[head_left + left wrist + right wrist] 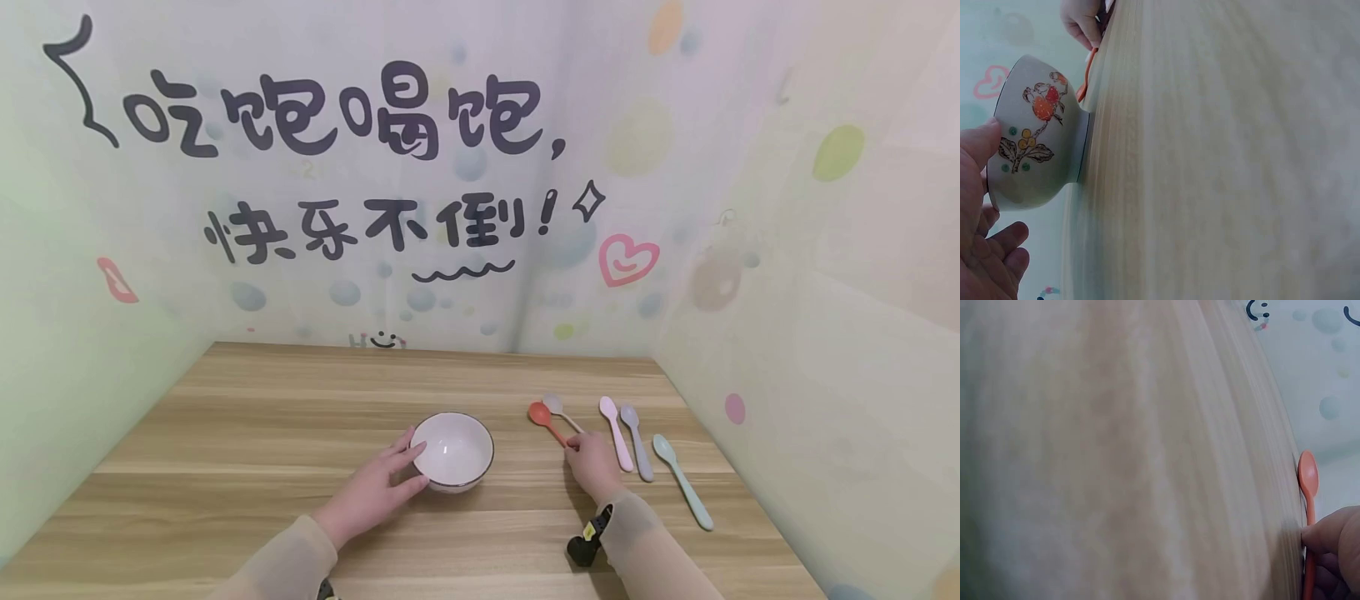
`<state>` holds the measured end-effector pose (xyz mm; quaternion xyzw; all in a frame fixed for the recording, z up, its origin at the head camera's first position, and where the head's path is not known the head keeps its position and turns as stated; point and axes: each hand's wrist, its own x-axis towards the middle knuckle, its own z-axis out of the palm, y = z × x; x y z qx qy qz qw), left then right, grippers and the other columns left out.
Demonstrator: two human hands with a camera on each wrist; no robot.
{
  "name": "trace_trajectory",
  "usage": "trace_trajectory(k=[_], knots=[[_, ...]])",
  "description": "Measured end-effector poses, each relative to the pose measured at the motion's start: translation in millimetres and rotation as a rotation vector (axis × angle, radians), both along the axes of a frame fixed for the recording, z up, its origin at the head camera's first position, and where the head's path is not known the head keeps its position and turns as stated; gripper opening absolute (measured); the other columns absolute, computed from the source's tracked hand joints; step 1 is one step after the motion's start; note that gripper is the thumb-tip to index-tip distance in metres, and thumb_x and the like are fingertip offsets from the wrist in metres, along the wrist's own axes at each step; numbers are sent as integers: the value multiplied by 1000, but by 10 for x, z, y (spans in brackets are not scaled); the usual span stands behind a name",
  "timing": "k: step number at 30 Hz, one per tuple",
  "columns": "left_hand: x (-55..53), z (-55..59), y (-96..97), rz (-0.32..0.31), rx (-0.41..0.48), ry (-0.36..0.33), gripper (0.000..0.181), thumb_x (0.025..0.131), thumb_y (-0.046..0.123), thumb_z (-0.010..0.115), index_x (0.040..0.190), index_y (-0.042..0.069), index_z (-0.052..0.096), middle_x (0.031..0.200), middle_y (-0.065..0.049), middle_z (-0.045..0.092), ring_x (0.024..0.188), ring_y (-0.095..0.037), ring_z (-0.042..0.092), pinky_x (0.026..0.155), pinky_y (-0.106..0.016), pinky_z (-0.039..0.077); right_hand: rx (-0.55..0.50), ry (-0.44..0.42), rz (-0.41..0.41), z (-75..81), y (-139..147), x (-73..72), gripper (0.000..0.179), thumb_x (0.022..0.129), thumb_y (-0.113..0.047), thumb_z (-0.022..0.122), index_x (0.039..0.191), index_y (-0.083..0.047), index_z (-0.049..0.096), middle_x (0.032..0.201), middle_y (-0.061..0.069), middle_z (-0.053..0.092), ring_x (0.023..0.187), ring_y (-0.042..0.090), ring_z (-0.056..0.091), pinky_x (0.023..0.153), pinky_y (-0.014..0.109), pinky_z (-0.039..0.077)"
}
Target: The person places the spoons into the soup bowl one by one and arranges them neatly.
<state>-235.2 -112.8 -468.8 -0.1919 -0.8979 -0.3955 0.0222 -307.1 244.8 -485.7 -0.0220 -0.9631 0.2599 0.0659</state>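
Observation:
A white bowl [453,454] with a dark rim stands upright on the wooden table. My left hand [371,492] holds it by its left side, the thumb toward the front and a fingertip reaching over the rim. Painted fruit and leaves decorate the bowl's outside [1038,134] in the left wrist view. To the right of the bowl, my right hand [592,467] pinches the handle of an orange spoon [539,413]. The spoon's bowl end points away from me, and part of its handle is hidden by the fingers. Close behind it lies a greyish spoon [553,405], its handle end partly covered by the right hand.
Right of my right hand lie a pink spoon [615,433], a purple-grey spoon [637,443] and a mint-green spoon [682,483]. The wooden table [262,433] meets a back wall [465,317] with printed lettering, and side walls stand at left and right.

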Motion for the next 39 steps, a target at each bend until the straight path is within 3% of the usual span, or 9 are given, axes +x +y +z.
trace_trajectory(k=[20, 28, 39], knots=[[-14, -27, 12, 21, 4, -4, 61, 90, 43, 65, 138, 7, 53, 155, -12, 29, 140, -37, 29, 111, -53, 25, -20, 38, 27, -3, 1, 12, 11, 89, -9, 65, 92, -4, 74, 89, 8, 62, 74, 17, 54, 61, 32, 46], [-15, -30, 7, 22, 4, -8, 61, 90, 43, 65, 138, 7, 53, 155, -11, 29, 140, -36, 29, 112, -53, 26, 16, 51, 42, -16, -6, 17, 11, 87, -10, 67, 93, -4, 75, 89, 8, 64, 76, 19, 58, 66, 37, 48], [-14, -33, 2, 22, 11, -2, 61, 90, 43, 65, 138, 7, 53, 155, -12, 29, 140, -36, 29, 111, -53, 25, -50, 55, -26, -82, -37, 16, 11, 86, -16, 71, 91, -7, 76, 87, 5, 60, 77, 20, 55, 67, 36, 42]])
